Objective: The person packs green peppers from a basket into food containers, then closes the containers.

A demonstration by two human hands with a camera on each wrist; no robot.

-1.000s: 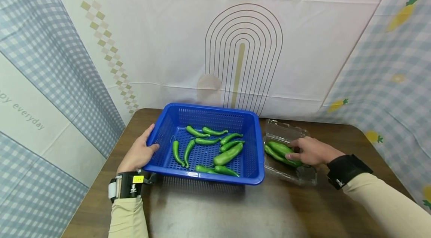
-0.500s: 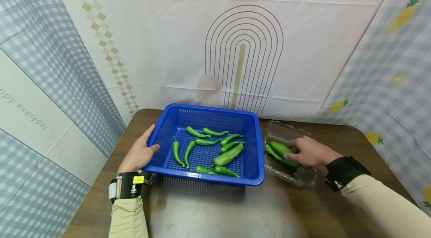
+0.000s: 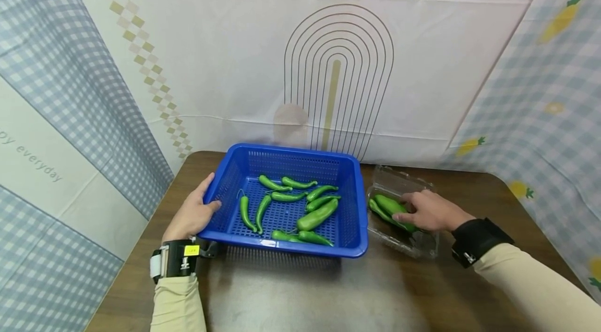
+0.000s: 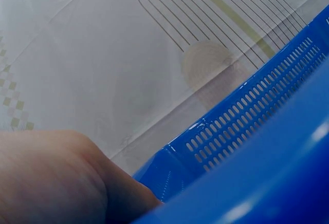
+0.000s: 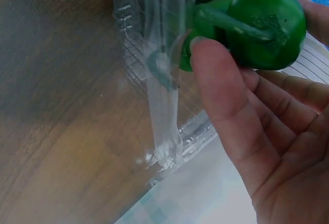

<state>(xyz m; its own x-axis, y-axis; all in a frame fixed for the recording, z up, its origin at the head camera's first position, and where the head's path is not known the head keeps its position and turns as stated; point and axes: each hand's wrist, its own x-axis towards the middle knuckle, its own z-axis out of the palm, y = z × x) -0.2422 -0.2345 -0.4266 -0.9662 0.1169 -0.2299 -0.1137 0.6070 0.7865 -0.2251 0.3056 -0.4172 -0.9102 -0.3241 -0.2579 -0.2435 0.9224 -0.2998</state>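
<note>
My left hand (image 3: 190, 212) grips the left rim of a blue perforated basket (image 3: 305, 250), its thumb over the inner side. Several slim green chili peppers (image 3: 264, 212) and a thicker green pepper (image 3: 318, 215) lie on the basket floor. To the basket's right, my right hand (image 3: 434, 211) reaches into a clear plastic container (image 3: 399, 183), holding a large green pepper (image 3: 393, 206) between thumb and fingers. Another green pepper (image 3: 379, 213) lies alongside. The right wrist view shows the stem end of the held pepper (image 5: 277, 34) towards the camera, beside the thumb.
Everything stands on a brown wooden table (image 3: 366, 295) with a shiny front area. A white patterned cloth (image 3: 225, 60) hangs close behind the basket. Checked cloths border the left and right sides.
My right hand has shifted slightly left over the plastic container. The left hand and the basket stay where they were.
</note>
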